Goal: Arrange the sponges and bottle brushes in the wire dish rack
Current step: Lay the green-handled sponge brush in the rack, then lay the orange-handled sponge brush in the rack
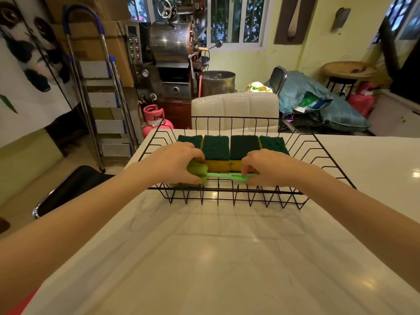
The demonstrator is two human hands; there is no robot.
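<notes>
Bare forearms reach in from both lower corners over the glossy white table, whose near stretch between them is open and shows only light reflections. At the far left, off the table's left edge, a black stool stands close by the left arm, and a steel ladder leans further back.

On the far part of the table sits the black wire rack; its left side lies close to the table's left edge, while to its right the table runs on free. The left hand is inside the rack at the front left, its fingers closed on the green sponge head of a brush. That brush lies flat along the rack's front, head to the left, its light green handle running right. The right hand pinches the handle's right end, fingers together on it.

Behind the brush, four sponges stand in a row across the rack, side by side and touching, dark green scrub faces up and yellow foam toward the camera. The leftmost is partly hidden by the left hand. Beyond the rack's back edge a white chair stands against the table.
</notes>
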